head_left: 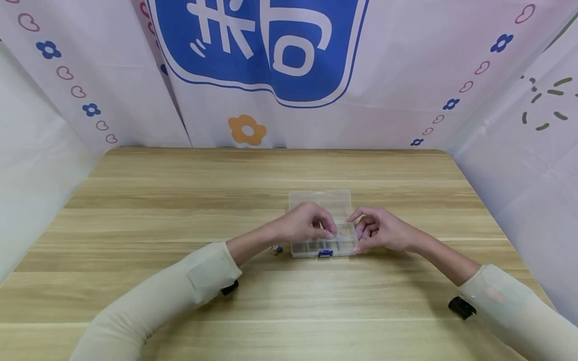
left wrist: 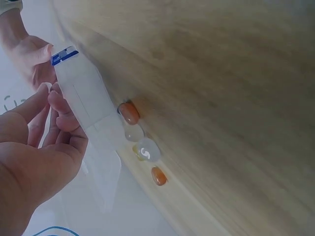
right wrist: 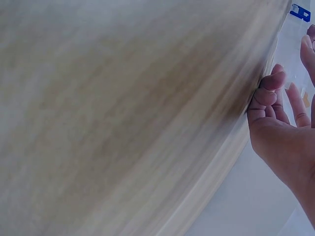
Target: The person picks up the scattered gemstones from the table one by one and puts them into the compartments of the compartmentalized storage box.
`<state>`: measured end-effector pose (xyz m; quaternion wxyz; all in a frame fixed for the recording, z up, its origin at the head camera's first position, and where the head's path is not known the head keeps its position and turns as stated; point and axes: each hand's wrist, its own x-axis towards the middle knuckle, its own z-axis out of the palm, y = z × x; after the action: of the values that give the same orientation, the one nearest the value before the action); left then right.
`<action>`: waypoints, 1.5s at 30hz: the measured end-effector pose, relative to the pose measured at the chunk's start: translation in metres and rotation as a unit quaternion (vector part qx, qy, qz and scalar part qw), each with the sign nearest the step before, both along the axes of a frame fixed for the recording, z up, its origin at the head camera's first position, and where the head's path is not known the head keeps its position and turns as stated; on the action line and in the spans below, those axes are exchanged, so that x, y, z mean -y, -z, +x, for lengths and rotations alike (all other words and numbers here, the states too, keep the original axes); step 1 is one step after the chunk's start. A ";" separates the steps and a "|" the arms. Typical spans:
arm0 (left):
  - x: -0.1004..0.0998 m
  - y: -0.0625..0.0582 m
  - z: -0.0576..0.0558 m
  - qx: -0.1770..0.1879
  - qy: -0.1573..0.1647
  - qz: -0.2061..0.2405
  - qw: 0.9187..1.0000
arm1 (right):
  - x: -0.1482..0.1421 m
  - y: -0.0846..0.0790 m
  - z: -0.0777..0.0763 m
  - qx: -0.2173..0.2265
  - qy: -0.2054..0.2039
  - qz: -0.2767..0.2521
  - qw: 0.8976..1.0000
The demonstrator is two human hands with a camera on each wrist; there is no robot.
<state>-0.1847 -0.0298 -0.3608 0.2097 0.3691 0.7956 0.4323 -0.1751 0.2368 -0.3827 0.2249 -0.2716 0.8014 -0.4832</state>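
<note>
A clear plastic compartment box (head_left: 300,249) with a blue latch (head_left: 325,253) lies on the table with its lid (head_left: 318,200) raised at the back. My left hand (head_left: 304,223) is over its compartments, thumb and fingertips pinching together. A small whitish thing (left wrist: 47,85) shows at those fingertips, mostly hidden. With thumb at the front corner and index finger near the lid hinge, my right hand (head_left: 384,230) grips the box's right end. A yellowish piece (right wrist: 306,99) is inside the box, near the right fingers. Glossy oval beads, orange-brown (left wrist: 129,113) and whitish (left wrist: 148,150), lie just left of the box.
The wooden table (head_left: 180,190) reaches back to a printed white cloth (head_left: 388,100), with more cloth at both sides. Black pieces (head_left: 462,307) show beneath both sleeves, at the wrists.
</note>
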 end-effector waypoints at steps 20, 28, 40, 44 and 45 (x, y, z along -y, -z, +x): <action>-0.018 0.000 0.001 -0.017 -0.011 -0.017 1.000 | -0.001 0.001 -0.002 0.009 -0.004 -0.003 1.000; -0.020 0.001 0.001 -0.021 -0.016 -0.023 0.999 | 0.000 0.001 -0.001 0.009 -0.003 -0.004 1.000; -0.010 -0.001 0.001 -0.019 -0.020 -0.020 0.999 | 0.000 0.001 -0.001 0.012 -0.002 -0.004 1.000; -0.001 -0.004 0.002 -0.020 -0.022 -0.017 0.999 | 0.000 0.001 -0.001 0.011 0.000 0.000 1.000; 0.002 -0.004 0.002 -0.017 -0.022 -0.016 0.999 | 0.000 0.001 -0.001 0.011 0.000 0.001 1.000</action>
<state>-0.1827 -0.0315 -0.3565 0.1925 0.3556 0.8136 0.4178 -0.1764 0.2370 -0.3836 0.2343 -0.2658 0.7992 -0.4855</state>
